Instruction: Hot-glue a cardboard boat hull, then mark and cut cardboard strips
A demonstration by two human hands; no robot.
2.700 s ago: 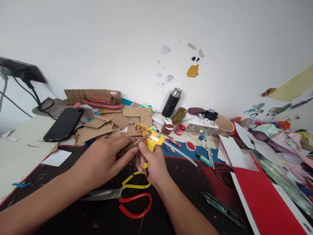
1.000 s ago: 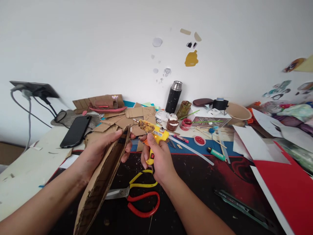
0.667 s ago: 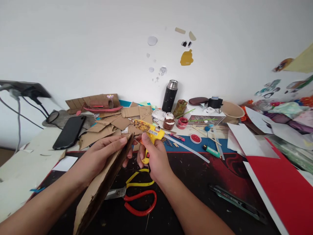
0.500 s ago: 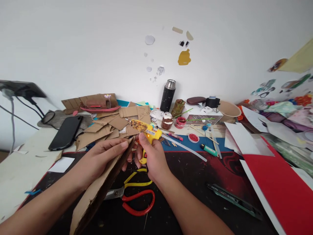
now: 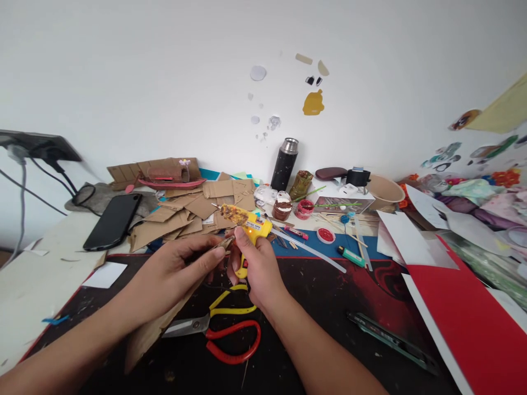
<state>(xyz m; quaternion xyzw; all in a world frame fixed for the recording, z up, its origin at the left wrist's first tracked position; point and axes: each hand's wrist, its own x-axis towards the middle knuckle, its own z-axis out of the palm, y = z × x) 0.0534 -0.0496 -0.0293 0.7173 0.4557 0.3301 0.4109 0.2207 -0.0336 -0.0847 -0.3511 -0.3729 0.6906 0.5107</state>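
My left hand [image 5: 177, 274] is closed on a long cardboard piece [image 5: 154, 329], its thumb pressed on top near the far end. Most of the piece lies under my forearm, reaching toward me. My right hand [image 5: 261, 269] grips a yellow glue gun [image 5: 257, 227] by its handle, with the nozzle pointing left and a clear glue stick [image 5: 310, 253] coming out of its back. Fingertips of both hands meet close to the cardboard's end. Scissors [image 5: 233, 340] with red and yellow handles lie on the black mat below.
Cardboard scraps [image 5: 177, 214] and a red boat model [image 5: 171, 182] sit at the back left, near a phone [image 5: 113, 222]. A black thermos [image 5: 285, 164] and paint jars stand behind. A cutter [image 5: 391, 340] and red sheet [image 5: 465, 312] are on the right.
The cardboard has tilted and dropped lower, so less of it shows and more of the scissor blades is visible. My left hand has turned and moved slightly right.
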